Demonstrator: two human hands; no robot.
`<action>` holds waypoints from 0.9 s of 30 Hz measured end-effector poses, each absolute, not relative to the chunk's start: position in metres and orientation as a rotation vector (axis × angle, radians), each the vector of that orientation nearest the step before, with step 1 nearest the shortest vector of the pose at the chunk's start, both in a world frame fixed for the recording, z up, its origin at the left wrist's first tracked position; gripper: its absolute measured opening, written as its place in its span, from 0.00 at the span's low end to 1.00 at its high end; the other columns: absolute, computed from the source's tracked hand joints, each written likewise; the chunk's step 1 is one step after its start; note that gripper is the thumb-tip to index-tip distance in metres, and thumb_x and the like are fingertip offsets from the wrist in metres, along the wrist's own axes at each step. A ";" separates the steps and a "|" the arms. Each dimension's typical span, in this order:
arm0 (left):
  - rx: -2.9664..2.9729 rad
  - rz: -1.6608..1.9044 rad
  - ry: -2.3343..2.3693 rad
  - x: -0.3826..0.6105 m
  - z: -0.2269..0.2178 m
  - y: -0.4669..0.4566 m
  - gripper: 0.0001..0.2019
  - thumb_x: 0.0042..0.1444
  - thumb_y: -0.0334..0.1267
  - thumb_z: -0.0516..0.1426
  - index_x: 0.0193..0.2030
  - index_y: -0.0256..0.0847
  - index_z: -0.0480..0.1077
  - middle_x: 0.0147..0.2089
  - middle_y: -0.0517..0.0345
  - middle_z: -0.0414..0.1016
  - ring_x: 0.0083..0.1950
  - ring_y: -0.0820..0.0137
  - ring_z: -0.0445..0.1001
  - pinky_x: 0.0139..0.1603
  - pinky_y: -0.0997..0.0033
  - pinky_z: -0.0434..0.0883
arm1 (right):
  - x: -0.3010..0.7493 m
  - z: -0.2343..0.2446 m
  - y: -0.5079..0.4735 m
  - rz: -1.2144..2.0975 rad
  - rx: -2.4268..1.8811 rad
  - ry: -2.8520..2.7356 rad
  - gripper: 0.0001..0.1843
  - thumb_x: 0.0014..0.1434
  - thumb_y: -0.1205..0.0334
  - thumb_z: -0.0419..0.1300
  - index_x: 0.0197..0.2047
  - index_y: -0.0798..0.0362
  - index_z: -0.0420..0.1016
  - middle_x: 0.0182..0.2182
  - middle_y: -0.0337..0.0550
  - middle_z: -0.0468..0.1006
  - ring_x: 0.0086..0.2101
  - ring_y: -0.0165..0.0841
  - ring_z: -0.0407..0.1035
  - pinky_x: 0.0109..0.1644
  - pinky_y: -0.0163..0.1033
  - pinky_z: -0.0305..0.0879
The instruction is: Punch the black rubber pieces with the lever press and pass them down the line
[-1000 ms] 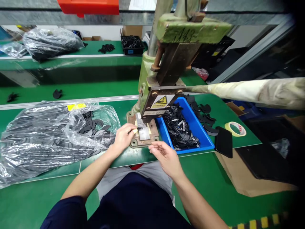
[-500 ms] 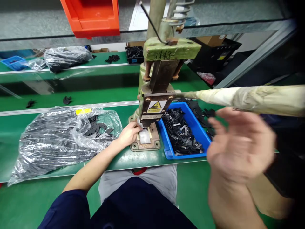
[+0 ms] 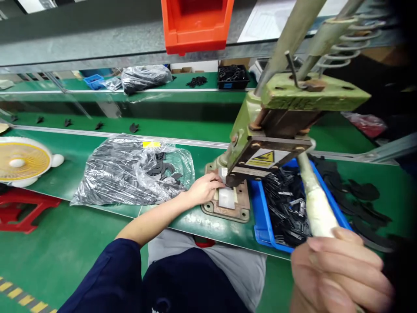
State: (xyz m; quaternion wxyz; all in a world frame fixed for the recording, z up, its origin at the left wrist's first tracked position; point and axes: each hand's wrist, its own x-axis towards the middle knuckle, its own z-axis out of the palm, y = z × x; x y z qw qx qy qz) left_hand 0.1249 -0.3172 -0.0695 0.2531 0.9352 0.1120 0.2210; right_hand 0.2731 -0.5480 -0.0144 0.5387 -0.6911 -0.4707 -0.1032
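My right hand [image 3: 342, 269] is wrapped round the pale, tape-covered lever [image 3: 317, 204] of a green hand press [image 3: 312, 93], at the lower right. The lever slopes down towards me. My left hand [image 3: 208, 188] reaches to the press base [image 3: 243, 204], its fingertips pinched together beside the metal plate [image 3: 226, 198] under the press head. Whatever those fingers hold is too small and hidden to make out. A warning sign [image 3: 267, 158] is fixed to the front of the press head.
A blue bin [image 3: 260, 226] of small black parts stands right of the press, with dark curved pieces [image 3: 361, 191] beyond it. A clear plastic bag [image 3: 107, 174] of dark curved parts lies left. A fan [image 3: 19, 161] stands far left. An orange bin [image 3: 197, 43] hangs overhead.
My right hand has gone from open beneath the lever to gripping it, and the lever has swung down. My left hand stays at the press base. The view has shifted left.
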 end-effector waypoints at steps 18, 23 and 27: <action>2.550 -0.401 1.370 0.014 -0.012 -0.257 0.10 0.53 0.31 0.62 0.42 0.40 0.80 0.43 0.46 0.81 0.47 0.57 0.78 0.46 0.67 0.70 | 0.276 0.007 -0.515 -0.719 -0.713 -1.098 0.25 0.50 0.61 0.63 0.16 0.51 0.48 0.15 0.33 0.65 0.20 0.32 0.67 0.33 0.50 0.67; 2.311 -0.015 1.365 0.010 -0.013 -0.251 0.09 0.46 0.24 0.61 0.33 0.38 0.80 0.34 0.55 0.81 0.36 0.66 0.76 0.38 0.72 0.68 | 0.272 0.005 -0.520 -0.636 -0.736 -1.083 0.20 0.47 0.63 0.64 0.15 0.51 0.55 0.19 0.33 0.73 0.24 0.33 0.71 0.38 0.52 0.69; 1.824 0.462 1.219 0.015 -0.011 -0.243 0.04 0.45 0.27 0.65 0.30 0.35 0.76 0.26 0.59 0.76 0.27 0.74 0.71 0.30 0.76 0.67 | 0.269 0.004 -0.522 -0.608 -0.770 -1.076 0.18 0.48 0.65 0.63 0.17 0.50 0.57 0.21 0.34 0.74 0.26 0.33 0.72 0.43 0.54 0.71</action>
